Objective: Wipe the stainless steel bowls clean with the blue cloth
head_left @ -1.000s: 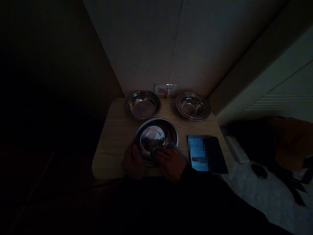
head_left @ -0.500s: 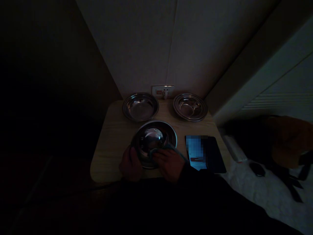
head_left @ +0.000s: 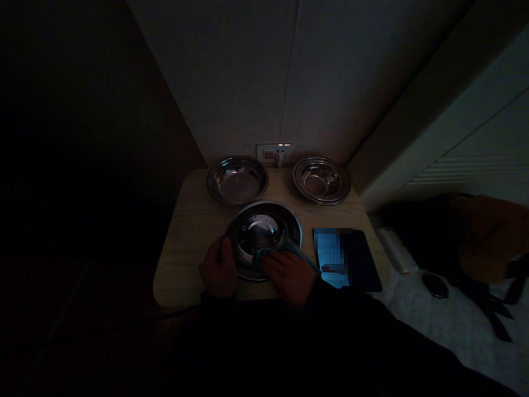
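Note:
A shiny metal dish (head_left: 292,220) is at the front middle of the small table, in dim light. My left hand (head_left: 219,267) is closed on its left rim, with the thumb on top. Under the fingers of my right hand (head_left: 289,274) a bluish-green cloth (head_left: 295,252) is pressed against the near right part of the dish. Part of the cloth trails to the right past the hand. Whether the dish lies face up or face down I cannot tell.
Behind stand a metal dish (head_left: 239,186) on the left and stacked metal dishes (head_left: 317,182) on the right, by a wall socket (head_left: 268,154). A lit tablet (head_left: 363,262) lies on the table (head_left: 177,248) at right. Beyond it, a dark mouse-like object (head_left: 435,285) rests on white bedding (head_left: 413,325).
The dish has shifted slightly to the right and turned a little. My left hand's grip on the rim has changed slightly, and my right hand has moved a little right with the cloth.

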Demonstrator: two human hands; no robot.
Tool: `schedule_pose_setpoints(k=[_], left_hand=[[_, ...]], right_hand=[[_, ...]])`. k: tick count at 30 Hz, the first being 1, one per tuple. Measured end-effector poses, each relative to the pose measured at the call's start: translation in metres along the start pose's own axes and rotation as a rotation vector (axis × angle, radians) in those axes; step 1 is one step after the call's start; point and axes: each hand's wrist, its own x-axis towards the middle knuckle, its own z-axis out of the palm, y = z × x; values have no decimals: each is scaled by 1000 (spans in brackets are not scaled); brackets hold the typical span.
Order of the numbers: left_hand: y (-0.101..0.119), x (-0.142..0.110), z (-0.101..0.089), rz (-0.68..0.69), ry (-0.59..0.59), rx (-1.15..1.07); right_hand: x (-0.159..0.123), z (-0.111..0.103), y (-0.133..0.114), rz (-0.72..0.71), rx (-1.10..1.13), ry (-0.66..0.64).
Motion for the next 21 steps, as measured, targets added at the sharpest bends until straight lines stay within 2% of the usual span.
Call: schedule_pose_setpoints(k=[6,10,15,21], left_hand=[[5,0,1,-106,29,-7],[2,7,-2,-141,-39,-19],[4,0,0,-227,-61,-141],[-5,-25,-2,-117,-64,-175]], right_hand=[[15,16,-35,90,92,131],[4,15,-25,-1,-2,103],[-3,19,-10,10,-72,155],[9,28,-20,75,0,183]])
